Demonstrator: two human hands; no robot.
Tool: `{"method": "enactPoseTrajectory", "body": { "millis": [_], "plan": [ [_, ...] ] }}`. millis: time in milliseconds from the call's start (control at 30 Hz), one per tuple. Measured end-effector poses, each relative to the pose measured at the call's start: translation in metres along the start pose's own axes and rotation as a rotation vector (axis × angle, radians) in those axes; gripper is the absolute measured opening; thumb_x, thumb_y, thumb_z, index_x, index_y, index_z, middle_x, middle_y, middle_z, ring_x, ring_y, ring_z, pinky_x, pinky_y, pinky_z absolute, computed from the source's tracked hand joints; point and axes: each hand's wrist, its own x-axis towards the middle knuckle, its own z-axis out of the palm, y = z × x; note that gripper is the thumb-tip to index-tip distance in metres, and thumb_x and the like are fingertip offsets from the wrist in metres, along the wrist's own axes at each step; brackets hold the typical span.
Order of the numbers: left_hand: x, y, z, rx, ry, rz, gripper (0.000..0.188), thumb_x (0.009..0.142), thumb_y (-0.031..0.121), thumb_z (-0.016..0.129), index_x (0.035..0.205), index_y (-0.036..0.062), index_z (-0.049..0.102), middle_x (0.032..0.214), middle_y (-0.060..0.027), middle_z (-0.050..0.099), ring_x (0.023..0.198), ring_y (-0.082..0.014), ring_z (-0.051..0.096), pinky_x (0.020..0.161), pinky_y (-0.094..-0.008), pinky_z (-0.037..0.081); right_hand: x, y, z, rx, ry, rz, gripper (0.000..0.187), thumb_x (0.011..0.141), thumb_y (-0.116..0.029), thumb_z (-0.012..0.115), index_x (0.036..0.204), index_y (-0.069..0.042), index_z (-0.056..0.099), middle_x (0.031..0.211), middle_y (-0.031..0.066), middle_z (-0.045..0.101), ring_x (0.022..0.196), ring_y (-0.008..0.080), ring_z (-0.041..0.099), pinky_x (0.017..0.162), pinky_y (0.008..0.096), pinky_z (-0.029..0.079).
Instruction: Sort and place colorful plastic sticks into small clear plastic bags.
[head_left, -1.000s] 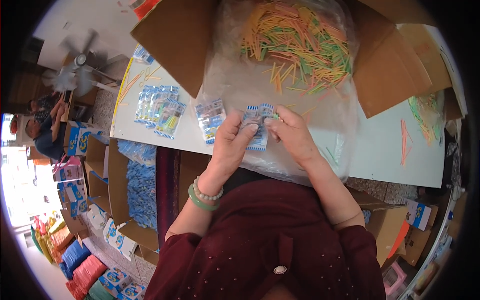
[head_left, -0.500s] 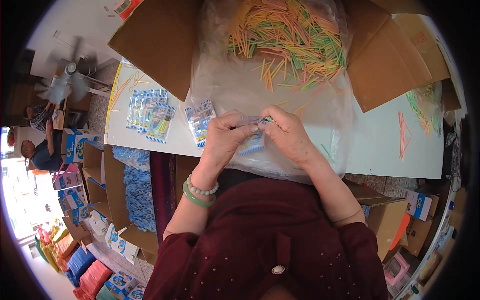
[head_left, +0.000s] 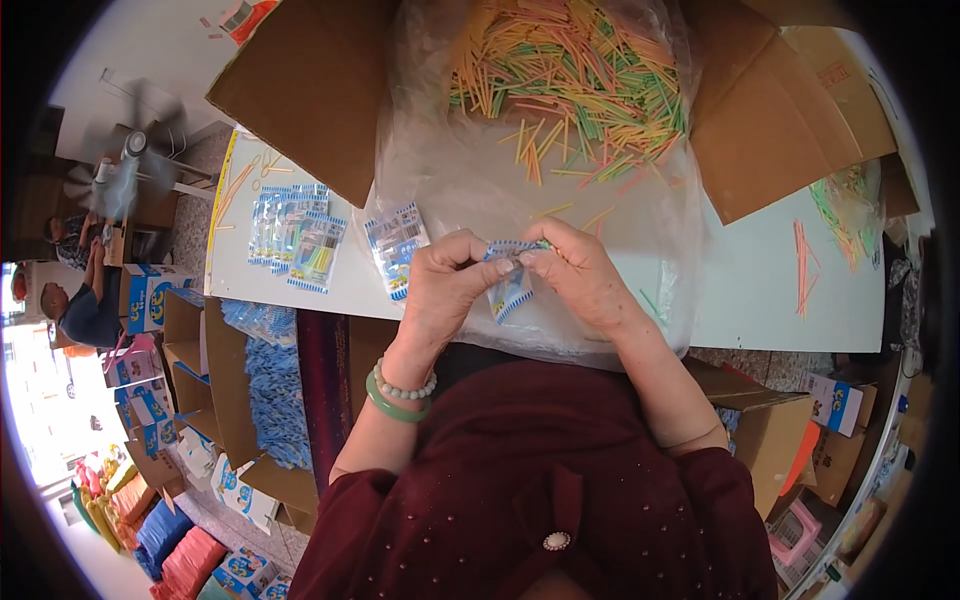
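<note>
Over the near edge of the table, both hands pinch the upper end of a small clear packet (head_left: 513, 297) with blue-and-white striped ends. My left hand (head_left: 447, 282) grips its left corner between thumb and finger; a beaded bracelet and a green bangle circle that wrist. Thumb and bent fingers of my right hand (head_left: 583, 275) close on the other corner, where a bit of green and yellow shows, too small to make out. Just left of my hands lies another packet (head_left: 396, 250). Farther left, several overlapping packets (head_left: 318, 250) hold coloured sticks.
Ahead, a pile of thin coloured sticks (head_left: 590, 85) spills from a clear plastic bag (head_left: 450, 165) between cardboard flaps (head_left: 300, 90). Below the table's left side stands a carton of blue packets (head_left: 275, 390). A few pink sticks (head_left: 803, 270) lie at right. Two people sit far left near a fan (head_left: 130, 150).
The packet between my hands has turned and hangs slightly lower, its striped upper end now showing. My fingers have shifted a little along that end. The view has moved slightly.
</note>
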Motion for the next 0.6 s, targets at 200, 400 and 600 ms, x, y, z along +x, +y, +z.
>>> {"method": "enactPoseTrajectory", "body": {
  "millis": [200,400,600],
  "plan": [
    [-0.007,-0.005,-0.002,0.076,0.038,-0.014,0.013,0.075,-0.002,0.071,0.07,-0.0015,0.06,0.071,0.0018,0.05,0.066,-0.0057,0.044,0.057,-0.0209,0.035,-0.005,0.005,0.008,0.116,0.09,0.034,0.009,0.092,-0.013,0.052,0.095,-0.004,0.054,0.073,-0.0026,0.047,0.066,0.0057,0.043,0.06,0.0224,0.038],
    [-0.008,-0.002,0.002,0.132,0.092,-0.008,0.014,0.076,-0.002,0.071,0.068,-0.0019,0.059,0.067,0.0033,0.048,0.062,-0.0053,0.043,0.055,-0.0213,0.034,-0.002,-0.018,-0.004,0.424,0.371,-0.071,0.015,0.095,-0.019,0.047,0.09,-0.005,0.049,0.065,0.0021,0.047,0.06,0.0138,0.048,0.057,0.0288,0.042],
    [-0.009,0.011,0.016,0.066,0.033,-0.012,0.011,0.077,0.001,0.072,0.072,-0.0007,0.062,0.066,0.0024,0.053,0.056,-0.0041,0.045,0.049,-0.0202,0.035,0.011,-0.057,0.011,0.539,0.435,-0.325,0.022,0.097,-0.028,0.046,0.091,-0.006,0.043,0.067,0.0089,0.055,0.066,0.0214,0.059,0.066,0.0353,0.05]
  ]
}}
